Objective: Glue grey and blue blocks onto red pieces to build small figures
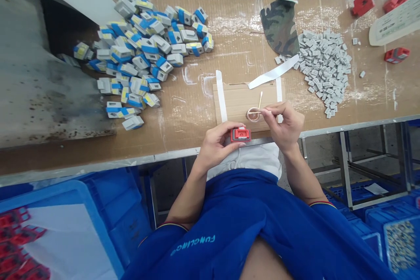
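My left hand [215, 145] grips a small red and grey housing [242, 134] between thumb and fingers, its recessed face turned up, near the table's front edge. My right hand [285, 126] pinches a thin stick, likely a cotton swab [257, 112], whose far end is over a small round clear dish [253, 115]. A second swab [260, 98] leans at the dish, white tip pointing away from me. The dish sits on a cardboard sheet [238, 96] held by white tape strips.
White, blue and yellow blocks [141, 59] are heaped at left beside a metal machine [49, 96]. Small grey parts [324, 68] lie at right, near camouflage cloth [280, 26], red housings [363, 3] and a translucent container [395, 22]. A blue crate [82, 197] stands lower left.
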`<act>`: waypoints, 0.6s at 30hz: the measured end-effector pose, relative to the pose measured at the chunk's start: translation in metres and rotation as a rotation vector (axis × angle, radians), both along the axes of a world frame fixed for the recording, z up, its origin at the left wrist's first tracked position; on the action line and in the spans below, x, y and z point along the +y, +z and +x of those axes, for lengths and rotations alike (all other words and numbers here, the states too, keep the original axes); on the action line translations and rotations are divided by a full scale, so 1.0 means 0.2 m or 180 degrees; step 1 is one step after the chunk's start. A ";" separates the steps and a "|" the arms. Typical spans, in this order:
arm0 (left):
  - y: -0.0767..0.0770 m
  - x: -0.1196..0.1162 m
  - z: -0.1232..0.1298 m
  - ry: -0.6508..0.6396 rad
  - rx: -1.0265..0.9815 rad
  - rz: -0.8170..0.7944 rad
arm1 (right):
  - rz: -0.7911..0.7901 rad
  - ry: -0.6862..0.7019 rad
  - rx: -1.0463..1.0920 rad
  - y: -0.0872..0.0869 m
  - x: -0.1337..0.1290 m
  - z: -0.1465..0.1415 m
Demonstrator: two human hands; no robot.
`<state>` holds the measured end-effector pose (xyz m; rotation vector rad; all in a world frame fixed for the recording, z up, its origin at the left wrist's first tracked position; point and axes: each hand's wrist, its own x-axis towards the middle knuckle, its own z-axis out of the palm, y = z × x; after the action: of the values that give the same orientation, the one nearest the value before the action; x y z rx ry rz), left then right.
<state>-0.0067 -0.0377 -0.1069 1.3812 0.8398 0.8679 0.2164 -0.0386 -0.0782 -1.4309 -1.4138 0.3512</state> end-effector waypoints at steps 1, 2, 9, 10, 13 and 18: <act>0.00 0.00 0.00 -0.0001 -0.0003 0.0020 | -0.0039 -0.0039 0.0157 -0.01 -0.01 0.01; 0.00 0.00 0.00 0.0002 0.0000 0.0043 | -0.0092 -0.0087 0.0339 -0.01 -0.02 0.02; -0.02 0.00 0.00 0.0006 0.0129 0.0147 | -0.0487 -0.0358 0.1324 -0.05 -0.04 0.08; -0.02 0.00 0.00 0.0016 0.0129 0.0153 | -0.0477 -0.0341 0.1388 -0.05 -0.04 0.08; -0.02 0.00 0.00 0.0031 0.0115 0.0173 | -0.0368 -0.0279 0.1439 0.00 -0.05 0.05; -0.01 0.00 0.01 0.0049 0.0273 0.0312 | -0.0196 0.0210 0.1006 0.12 -0.11 0.02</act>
<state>-0.0057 -0.0374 -0.1092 1.5080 0.8842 0.8762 0.2208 -0.0600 -0.0538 -1.3132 -1.2018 0.6389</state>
